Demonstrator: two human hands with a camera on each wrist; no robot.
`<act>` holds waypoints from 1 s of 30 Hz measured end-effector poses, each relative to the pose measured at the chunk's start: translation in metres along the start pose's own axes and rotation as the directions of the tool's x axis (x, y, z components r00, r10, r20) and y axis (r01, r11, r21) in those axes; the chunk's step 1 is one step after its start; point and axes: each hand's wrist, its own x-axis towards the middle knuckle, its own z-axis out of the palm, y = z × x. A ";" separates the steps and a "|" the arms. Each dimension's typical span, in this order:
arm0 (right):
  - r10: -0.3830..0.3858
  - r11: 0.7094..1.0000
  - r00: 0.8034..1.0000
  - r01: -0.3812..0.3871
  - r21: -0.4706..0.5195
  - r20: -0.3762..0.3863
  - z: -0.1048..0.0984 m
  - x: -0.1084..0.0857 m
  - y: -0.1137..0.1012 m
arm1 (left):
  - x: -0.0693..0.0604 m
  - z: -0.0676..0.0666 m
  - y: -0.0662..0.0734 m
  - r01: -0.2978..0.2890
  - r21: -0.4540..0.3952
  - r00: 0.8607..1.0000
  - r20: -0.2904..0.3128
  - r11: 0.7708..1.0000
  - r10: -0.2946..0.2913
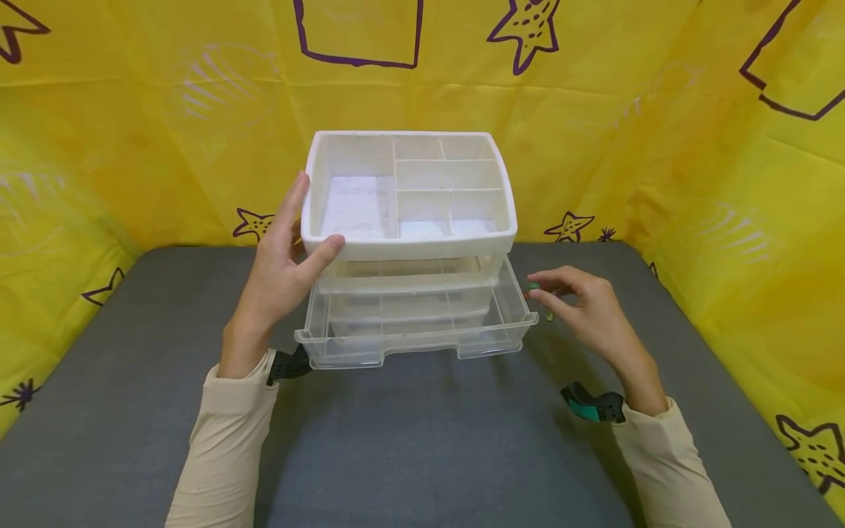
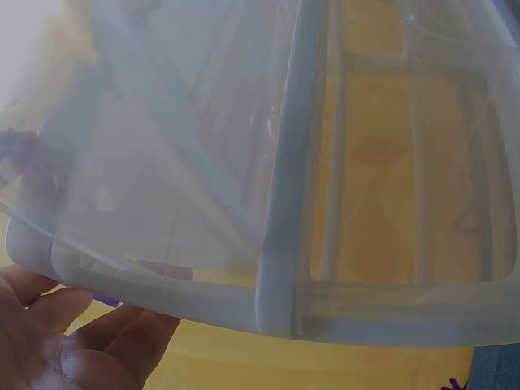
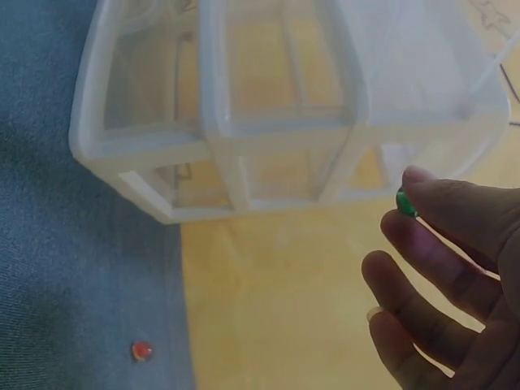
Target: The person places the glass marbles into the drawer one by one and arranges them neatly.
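Observation:
A white plastic drawer organizer with a divided top tray stands at the back middle in the head view. One clear drawer is pulled out toward me. My left hand grips the organizer's left side, thumb on the front rim of the top. To the right of the drawer, my right hand pinches a small shiny green bead between thumb and index finger. A small yellowish piece shows at its lower fingers. On the table beside the organizer lies a small red bead.
The organizer stands on a grey table. Behind and at both sides hangs a yellow cloth with dark star drawings. Each wrist wears a black strap. The drawer's front edge sticks out well beyond the organizer's top.

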 end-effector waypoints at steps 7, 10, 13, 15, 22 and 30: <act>-0.035 0.999 0.999 0.035 -0.006 -0.041 -0.002 0.000 -0.005 | 0.000 0.002 0.000 -0.007 -0.005 1.000 -0.002 1.000 0.007; -0.045 0.999 0.998 0.045 -0.018 -0.049 -0.003 0.002 -0.007 | 0.000 0.002 -0.001 -0.002 -0.007 1.000 -0.001 1.000 0.002; -0.060 0.998 0.996 0.058 -0.024 -0.061 -0.004 0.004 -0.010 | 0.000 0.002 -0.001 0.001 -0.007 1.000 -0.002 1.000 -0.001; -0.075 0.997 0.995 0.073 -0.031 -0.067 -0.006 0.006 -0.013 | 0.000 0.002 -0.001 0.001 -0.005 1.000 -0.003 1.000 -0.001; -0.149 0.988 0.986 0.145 -0.051 -0.080 -0.014 0.013 -0.027 | 0.000 0.002 -0.001 -0.003 0.000 1.000 -0.005 1.000 0.003; -0.214 0.976 0.974 0.209 -0.064 -0.074 -0.021 0.021 -0.041 | 0.000 0.001 0.000 0.002 -0.001 1.000 -0.011 1.000 -0.002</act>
